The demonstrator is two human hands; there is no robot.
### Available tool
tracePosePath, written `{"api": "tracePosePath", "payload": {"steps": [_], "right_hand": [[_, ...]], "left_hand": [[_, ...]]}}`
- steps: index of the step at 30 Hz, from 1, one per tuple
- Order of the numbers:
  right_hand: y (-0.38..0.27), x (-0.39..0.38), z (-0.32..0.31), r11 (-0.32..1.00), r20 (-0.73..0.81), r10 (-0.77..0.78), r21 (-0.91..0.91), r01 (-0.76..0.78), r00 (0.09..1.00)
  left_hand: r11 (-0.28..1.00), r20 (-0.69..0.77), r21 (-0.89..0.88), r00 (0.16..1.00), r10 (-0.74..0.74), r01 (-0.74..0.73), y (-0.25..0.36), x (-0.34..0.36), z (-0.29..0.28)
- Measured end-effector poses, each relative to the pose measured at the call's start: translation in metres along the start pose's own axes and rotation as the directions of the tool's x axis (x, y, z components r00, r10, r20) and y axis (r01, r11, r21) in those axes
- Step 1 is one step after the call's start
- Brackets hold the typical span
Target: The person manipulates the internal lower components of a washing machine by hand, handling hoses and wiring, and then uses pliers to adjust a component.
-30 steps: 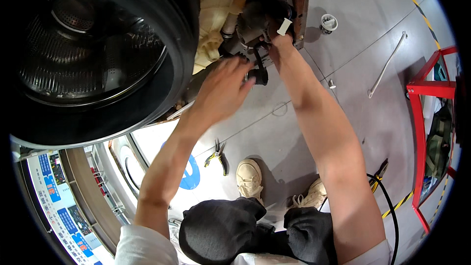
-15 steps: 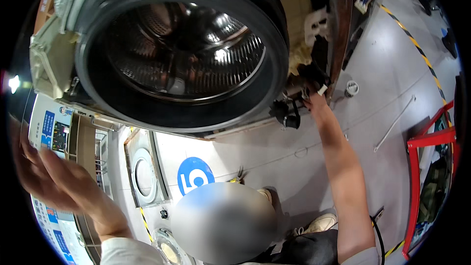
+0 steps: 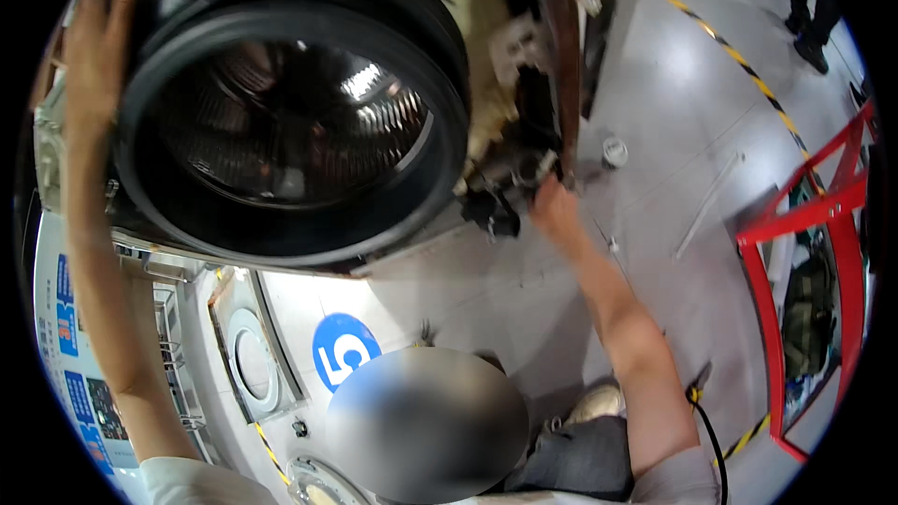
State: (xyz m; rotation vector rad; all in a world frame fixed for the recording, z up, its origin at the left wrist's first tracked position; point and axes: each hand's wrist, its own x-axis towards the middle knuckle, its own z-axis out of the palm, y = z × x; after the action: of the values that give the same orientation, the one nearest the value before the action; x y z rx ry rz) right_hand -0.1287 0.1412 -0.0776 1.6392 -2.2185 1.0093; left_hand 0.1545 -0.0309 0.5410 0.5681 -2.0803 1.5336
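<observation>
A front-loading washing machine with its front off fills the upper left; its black rubber door gasket (image 3: 290, 252) rings the metal drum (image 3: 309, 122). Up along the machine's left side reaches my left hand (image 3: 94, 51), fingers stretched and apart, lying against the upper left part beside the gasket. My right hand (image 3: 554, 213) is at the machine's lower right corner, with its fingers closed at a dark pump-like part (image 3: 533, 168). What they hold there is hidden and blurred. Just left of that hand hangs a black hose-like piece (image 3: 491, 213).
A removed front panel with a round opening (image 3: 253, 360) stands at lower left. A round door (image 3: 318, 482) lies near my feet. On the floor to the right are a small white cup-like container (image 3: 615, 151) and a thin rod (image 3: 706, 206). A red frame (image 3: 804, 220) stands far right.
My left hand has swung up from the lower left onto the machine's left side. My right hand stays by the pump-like part. The whole view has shifted, moving the machine leftward in it.
</observation>
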Motion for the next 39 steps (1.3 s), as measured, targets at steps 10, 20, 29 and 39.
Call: {"api": "tracePosePath", "payload": {"steps": [10,20,29,39], "right_hand": [[-0.038,0.015,-0.064,0.999,0.294,-0.038,-0.024,0.048,0.955],[-0.015,0.005,-0.019,0.986,0.394,-0.062,-0.116,0.116,0.917],[-0.022,0.017,-0.021,0.984,0.481,-0.039,-0.136,0.119,0.876],[-0.006,0.006,-0.019,0.995,0.369,-0.092,-0.009,0.102,0.925]], "left_hand": [[0.964,0.066,-0.183,0.981,-0.183,0.192,0.069,0.011,-0.05],[0.915,0.193,-0.328,0.965,-0.179,0.235,0.073,-0.045,-0.085],[0.917,0.199,-0.301,0.958,-0.207,0.261,0.08,-0.058,-0.069],[0.942,0.072,-0.198,0.962,-0.262,0.271,0.074,-0.069,-0.096]]}}
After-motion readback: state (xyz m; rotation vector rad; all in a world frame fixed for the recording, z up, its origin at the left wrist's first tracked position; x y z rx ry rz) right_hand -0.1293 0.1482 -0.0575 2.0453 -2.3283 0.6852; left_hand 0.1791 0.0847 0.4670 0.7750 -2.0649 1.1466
